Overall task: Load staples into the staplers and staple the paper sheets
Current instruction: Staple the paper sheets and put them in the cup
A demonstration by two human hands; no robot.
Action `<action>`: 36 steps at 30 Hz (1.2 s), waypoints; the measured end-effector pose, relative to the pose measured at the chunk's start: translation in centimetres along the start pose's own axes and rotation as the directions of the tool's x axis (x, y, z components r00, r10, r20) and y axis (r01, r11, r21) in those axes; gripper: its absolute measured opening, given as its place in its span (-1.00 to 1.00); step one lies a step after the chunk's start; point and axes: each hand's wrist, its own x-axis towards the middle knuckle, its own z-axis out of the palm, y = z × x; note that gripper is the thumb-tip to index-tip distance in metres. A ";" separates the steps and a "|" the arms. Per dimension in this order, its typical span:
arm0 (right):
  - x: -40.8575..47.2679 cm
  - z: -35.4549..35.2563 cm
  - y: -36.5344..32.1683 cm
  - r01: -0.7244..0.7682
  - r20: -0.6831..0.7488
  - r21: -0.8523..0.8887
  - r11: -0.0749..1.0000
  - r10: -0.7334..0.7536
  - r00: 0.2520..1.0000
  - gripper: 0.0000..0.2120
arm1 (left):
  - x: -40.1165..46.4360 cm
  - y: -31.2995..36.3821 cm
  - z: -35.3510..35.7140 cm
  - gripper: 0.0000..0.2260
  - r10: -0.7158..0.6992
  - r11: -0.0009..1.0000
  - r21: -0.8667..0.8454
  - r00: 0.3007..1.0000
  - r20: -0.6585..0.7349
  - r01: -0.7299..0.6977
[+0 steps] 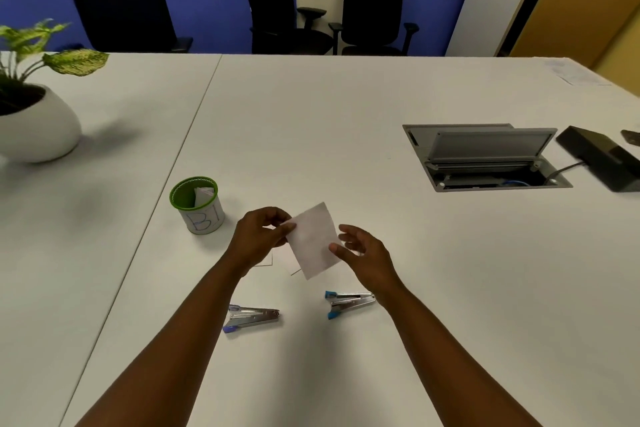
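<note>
Now, sheet [313,239]: above table [346,107], between hands.
Left hand [258,236]: pinches sheet's edge.
Right hand [363,253]: fingers relaxed, thumb touching sheet.
Staplers [254,317] [349,303]: nearer than sheet.

The table [346,107] lies bare and open between the cup [198,205] at left and the cable hatch [485,158] at right. Near the front edge, two staplers [252,317] [349,303] lie apart, with a clear lane between them. A plant pot [33,128] blocks the far left.
</note>
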 end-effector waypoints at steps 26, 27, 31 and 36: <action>-1.9 1.0 -1.4 -0.180 0.036 0.351 0.919 0.179 0.983 -0.83 | -3.4 0.3 1.5 -0.96 -0.198 0.966 -0.129 0.961 0.191 0.225; -1.9 1.0 -1.5 -0.180 0.032 0.363 0.914 0.181 0.983 -0.85 | -3.4 0.3 1.5 -0.95 -0.201 0.965 -0.126 0.959 0.199 0.229; -1.7 1.1 -1.7 -0.156 0.001 0.356 0.921 0.167 0.986 -0.81 | -3.4 0.1 1.5 -0.98 -0.225 0.958 -0.128 0.951 0.213 0.255; -1.6 1.3 -1.7 -0.181 0.026 0.318 0.931 0.182 0.983 -0.81 | -3.3 -0.3 1.4 -0.86 -0.259 0.952 -0.120 0.949 0.180 0.283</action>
